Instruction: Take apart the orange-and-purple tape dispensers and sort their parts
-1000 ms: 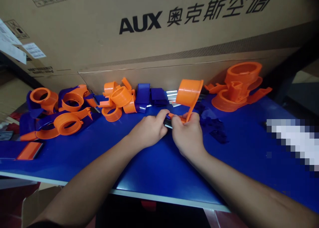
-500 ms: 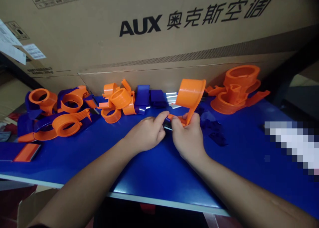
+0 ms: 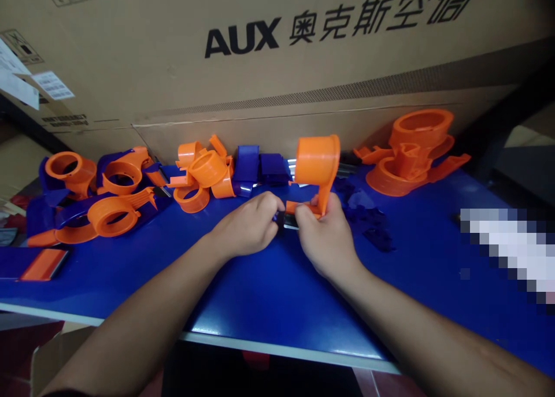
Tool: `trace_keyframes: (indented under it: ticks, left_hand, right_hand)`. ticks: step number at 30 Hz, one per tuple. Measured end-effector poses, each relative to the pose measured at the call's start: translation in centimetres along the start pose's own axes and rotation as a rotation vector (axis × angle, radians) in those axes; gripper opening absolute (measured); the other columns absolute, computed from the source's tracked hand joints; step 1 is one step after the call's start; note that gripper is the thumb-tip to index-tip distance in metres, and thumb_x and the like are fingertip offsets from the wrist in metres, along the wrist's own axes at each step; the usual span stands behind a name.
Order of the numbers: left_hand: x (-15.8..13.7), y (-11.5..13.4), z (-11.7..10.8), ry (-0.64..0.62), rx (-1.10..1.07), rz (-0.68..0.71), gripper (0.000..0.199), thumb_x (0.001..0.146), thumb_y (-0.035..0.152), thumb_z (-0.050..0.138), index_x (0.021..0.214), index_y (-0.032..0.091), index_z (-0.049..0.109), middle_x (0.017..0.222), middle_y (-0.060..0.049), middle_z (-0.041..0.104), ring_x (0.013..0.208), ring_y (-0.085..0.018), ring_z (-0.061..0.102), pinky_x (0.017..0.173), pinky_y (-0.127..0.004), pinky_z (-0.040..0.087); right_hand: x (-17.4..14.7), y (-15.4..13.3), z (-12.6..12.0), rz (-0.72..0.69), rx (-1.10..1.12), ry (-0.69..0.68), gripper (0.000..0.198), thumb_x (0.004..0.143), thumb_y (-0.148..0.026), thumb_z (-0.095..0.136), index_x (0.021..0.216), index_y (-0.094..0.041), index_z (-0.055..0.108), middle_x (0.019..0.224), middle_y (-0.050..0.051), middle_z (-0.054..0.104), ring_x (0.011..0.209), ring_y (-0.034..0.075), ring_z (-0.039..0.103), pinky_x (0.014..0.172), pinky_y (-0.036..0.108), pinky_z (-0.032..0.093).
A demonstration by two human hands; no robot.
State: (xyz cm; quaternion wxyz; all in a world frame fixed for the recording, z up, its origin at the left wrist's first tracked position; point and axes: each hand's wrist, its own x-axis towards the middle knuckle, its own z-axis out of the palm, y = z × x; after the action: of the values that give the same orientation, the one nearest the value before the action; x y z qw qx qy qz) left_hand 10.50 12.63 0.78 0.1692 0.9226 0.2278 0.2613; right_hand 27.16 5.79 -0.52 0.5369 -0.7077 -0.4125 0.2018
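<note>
My right hand [image 3: 327, 235] is wrapped round the handle of an orange tape dispenser [image 3: 317, 161]. Its round hub points up, and a dark strip with a shiny edge [image 3: 291, 222] shows at its near left end. Just to the left, my left hand [image 3: 251, 226] is closed in a pinch. A tiny dark blue piece [image 3: 276, 216] peeks out between its thumb and fingers; most of it is hidden. A narrow gap lies between the left fingertips and the dispenser. Behind the right hand are thin dark blue scraps [image 3: 375, 221] on the blue table [image 3: 251, 304].
Orange dispenser parts [image 3: 210, 169] are piled behind my left hand, beside blue parts [image 3: 248, 161] and metal strips [image 3: 299, 177]. Orange-and-blue dispensers [image 3: 113, 216] crowd the left; orange bodies [image 3: 420, 125] stack at the right. A large cardboard box [image 3: 173, 79] walls the back.
My left hand has drawn a little left, away from the dispenser, with the small blue piece now showing in its fingers. The dispenser has turned slightly and shifted left in my right hand.
</note>
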Motion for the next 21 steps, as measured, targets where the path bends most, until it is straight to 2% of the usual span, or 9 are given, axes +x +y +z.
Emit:
trace_keyframes:
  ticks: [3,6,8,13,17,21]
  left_hand:
    - [-0.1,-0.1,-0.5,-0.006,0.023,-0.080,0.035,0.082,0.009,0.048,0.116,0.019,0.046,0.108,-0.009,0.062,0.097,-0.021,0.064,0.087,-0.037,0.056]
    - [-0.1,0.0,-0.6,-0.036,0.034,-0.114,0.035,0.085,0.011,0.049,0.119,0.019,0.044,0.111,-0.010,0.061,0.098,-0.022,0.063,0.087,-0.038,0.056]
    - [-0.1,-0.1,-0.4,-0.034,0.034,-0.112,0.033,0.088,0.013,0.048,0.121,0.019,0.044,0.113,-0.010,0.059,0.102,-0.023,0.062,0.091,-0.040,0.055]
    - [0.0,-0.5,0.2,-0.068,0.021,-0.066,0.031,0.100,0.024,0.042,0.130,0.016,0.042,0.121,-0.014,0.054,0.117,-0.025,0.056,0.105,-0.045,0.050]
    - [0.6,-0.1,0.5,-0.100,0.055,-0.039,0.031,0.097,0.019,0.044,0.128,0.016,0.048,0.116,-0.013,0.054,0.113,-0.025,0.056,0.102,-0.046,0.051]
    - [3.7,0.9,1.1,-0.096,0.047,0.041,0.026,0.089,0.016,0.057,0.114,0.017,0.060,0.113,-0.011,0.059,0.107,-0.026,0.058,0.099,-0.047,0.053]
  right_hand:
    - [0.3,0.5,0.1,0.020,0.037,0.035,0.016,0.080,-0.033,0.057,0.087,-0.025,0.045,0.071,-0.004,0.055,0.063,0.017,0.052,0.060,0.030,0.038]
    - [0.3,0.6,0.2,0.006,0.034,-0.053,0.015,0.080,-0.032,0.057,0.087,-0.025,0.046,0.071,-0.005,0.055,0.061,0.016,0.051,0.060,0.030,0.038]
    - [0.3,0.5,0.3,0.010,0.044,-0.084,0.015,0.079,-0.032,0.056,0.087,-0.024,0.047,0.071,-0.005,0.055,0.062,0.016,0.052,0.060,0.030,0.038]
    - [0.5,-0.2,0.1,0.001,0.119,-0.043,0.017,0.079,-0.034,0.057,0.089,-0.025,0.047,0.073,-0.004,0.056,0.064,0.017,0.053,0.060,0.030,0.040]
    - [0.3,-1.3,-0.6,-0.079,0.226,-0.058,0.019,0.078,-0.033,0.060,0.089,-0.026,0.047,0.073,-0.004,0.055,0.064,0.017,0.054,0.060,0.031,0.044]
    - [0.0,-2.4,-1.6,-0.148,0.326,-0.076,0.019,0.078,-0.034,0.060,0.090,-0.026,0.048,0.076,-0.003,0.055,0.067,0.018,0.055,0.060,0.031,0.048]
